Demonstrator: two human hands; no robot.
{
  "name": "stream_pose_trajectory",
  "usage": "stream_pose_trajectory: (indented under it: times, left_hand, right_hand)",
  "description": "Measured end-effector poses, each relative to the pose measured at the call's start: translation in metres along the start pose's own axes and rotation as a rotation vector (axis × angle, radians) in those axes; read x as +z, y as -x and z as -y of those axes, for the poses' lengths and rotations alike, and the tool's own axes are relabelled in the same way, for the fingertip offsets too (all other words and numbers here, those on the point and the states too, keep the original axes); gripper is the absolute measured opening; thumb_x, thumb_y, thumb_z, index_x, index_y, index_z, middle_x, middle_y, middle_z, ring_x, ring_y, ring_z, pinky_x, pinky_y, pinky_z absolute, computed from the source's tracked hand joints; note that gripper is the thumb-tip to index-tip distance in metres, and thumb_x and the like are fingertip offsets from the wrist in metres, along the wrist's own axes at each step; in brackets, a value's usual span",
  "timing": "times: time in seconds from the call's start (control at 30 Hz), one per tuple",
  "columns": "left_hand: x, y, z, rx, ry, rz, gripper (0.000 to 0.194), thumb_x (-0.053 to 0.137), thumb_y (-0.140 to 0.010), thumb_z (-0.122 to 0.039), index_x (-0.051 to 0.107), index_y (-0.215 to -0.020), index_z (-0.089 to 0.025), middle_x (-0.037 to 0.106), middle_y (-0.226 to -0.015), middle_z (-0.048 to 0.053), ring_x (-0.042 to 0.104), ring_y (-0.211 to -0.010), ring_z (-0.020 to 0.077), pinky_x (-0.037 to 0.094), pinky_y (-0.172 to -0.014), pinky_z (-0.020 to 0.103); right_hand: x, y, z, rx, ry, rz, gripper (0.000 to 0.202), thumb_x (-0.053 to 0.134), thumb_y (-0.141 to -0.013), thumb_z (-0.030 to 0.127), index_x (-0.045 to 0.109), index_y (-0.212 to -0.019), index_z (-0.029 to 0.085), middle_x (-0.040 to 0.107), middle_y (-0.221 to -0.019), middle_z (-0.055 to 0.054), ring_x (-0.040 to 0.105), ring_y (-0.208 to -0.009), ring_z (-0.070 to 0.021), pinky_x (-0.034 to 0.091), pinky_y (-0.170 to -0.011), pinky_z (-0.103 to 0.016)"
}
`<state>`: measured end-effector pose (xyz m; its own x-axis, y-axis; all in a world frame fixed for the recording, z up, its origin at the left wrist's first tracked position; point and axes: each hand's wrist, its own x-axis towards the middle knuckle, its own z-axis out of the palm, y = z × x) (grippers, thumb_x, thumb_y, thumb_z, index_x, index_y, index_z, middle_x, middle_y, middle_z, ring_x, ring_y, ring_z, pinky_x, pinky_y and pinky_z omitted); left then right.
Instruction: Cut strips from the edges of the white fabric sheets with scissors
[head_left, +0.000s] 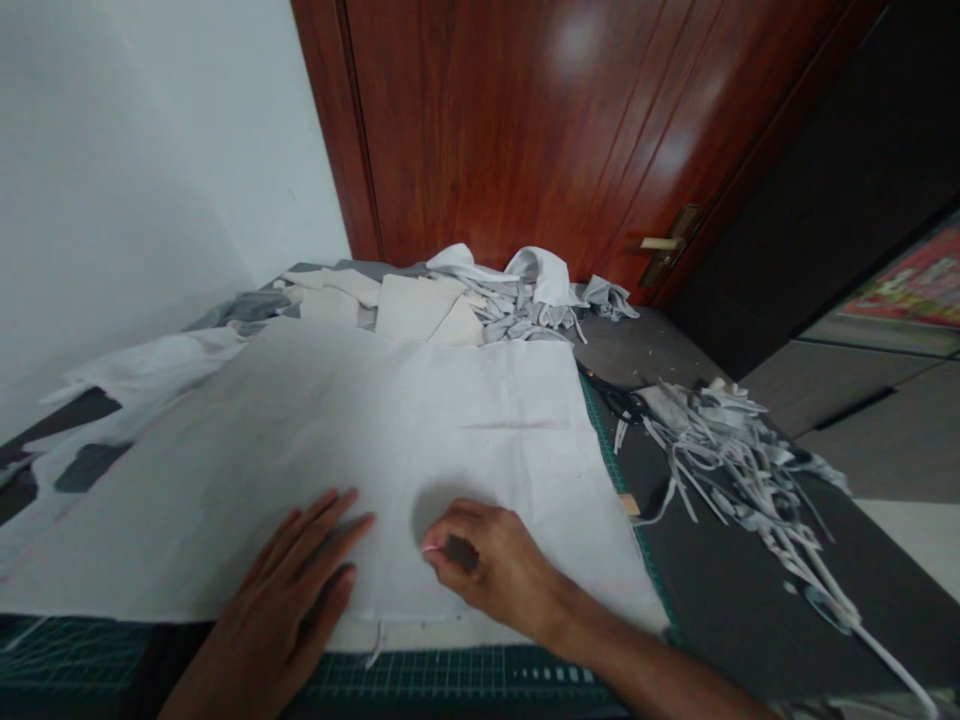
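Observation:
A large sheet of white fabric [360,420] is spread over the table, with a fold or crease line at its right part. My left hand [300,570] lies flat on the sheet near its front edge, fingers stretched out. To the right, my right hand [487,565] hovers over or rests on the fabric, thumb and forefinger pinched together. Whatever is in the pinch, if anything, is too small to make out. Under the sheet a green cutting mat [435,675] with grid lines shows along the front and right edges.
Fabric scraps [427,305] are heaped along the back, before a wooden door [525,130]. Tangled grey and white strips [750,480] lie on the dark table [720,590] at the right. More white cloth [150,365] lies at the left, by a pale wall [172,150].

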<state>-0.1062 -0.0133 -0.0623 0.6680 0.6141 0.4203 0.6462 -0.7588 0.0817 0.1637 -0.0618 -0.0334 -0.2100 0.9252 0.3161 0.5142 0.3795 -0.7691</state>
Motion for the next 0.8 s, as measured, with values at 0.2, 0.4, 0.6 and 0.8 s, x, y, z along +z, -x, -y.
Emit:
stream_pose_trajectory:
  times: [0.2, 0.4, 0.6, 0.8]
  left_hand:
    - [0.003, 0.000, 0.001, 0.000, -0.002, -0.001, 0.052, 0.049, -0.100, -0.041, 0.046, -0.151, -0.029, 0.043, -0.162, 0.004, 0.043, -0.148, 0.0296, 0.036, -0.122, 0.054]
    - [0.006, 0.004, 0.001, -0.022, 0.006, 0.011, 0.052, 0.049, -0.100, -0.041, 0.046, -0.150, -0.028, 0.040, -0.163, 0.004, 0.039, -0.150, 0.0291, 0.033, -0.123, 0.054]
    - [0.004, 0.001, 0.001, 0.007, 0.005, -0.010, 0.050, 0.049, -0.100, -0.038, 0.047, -0.150, -0.027, 0.042, -0.162, 0.004, 0.042, -0.148, 0.0285, 0.034, -0.123, 0.052]
    - [0.003, 0.001, 0.001, 0.003, 0.004, -0.005, 0.050, 0.048, -0.101, -0.039, 0.047, -0.150, -0.027, 0.042, -0.162, 0.005, 0.042, -0.148, 0.0284, 0.032, -0.124, 0.052]
  right_hand:
    - [0.021, 0.006, 0.005, -0.025, -0.001, 0.002, 0.006, 0.070, -0.087, 0.021, 0.075, -0.090, 0.022, 0.074, -0.088, 0.001, 0.068, -0.079, -0.0124, 0.053, -0.075, -0.023]
    - [0.036, 0.008, 0.010, -0.024, 0.018, 0.047, 0.009, 0.069, -0.088, 0.023, 0.075, -0.094, 0.022, 0.076, -0.092, 0.000, 0.070, -0.082, -0.0132, 0.055, -0.077, -0.024]
    - [0.036, 0.007, 0.012, 0.011, 0.077, 0.071, 0.009, 0.066, -0.089, 0.021, 0.075, -0.092, 0.022, 0.074, -0.090, 0.001, 0.067, -0.074, -0.0124, 0.053, -0.071, -0.024]
    - [0.032, 0.007, 0.013, 0.020, 0.166, 0.145, 0.007, 0.064, -0.088, 0.019, 0.070, -0.087, 0.022, 0.071, -0.087, 0.001, 0.067, -0.076, -0.0137, 0.051, -0.071, -0.025]
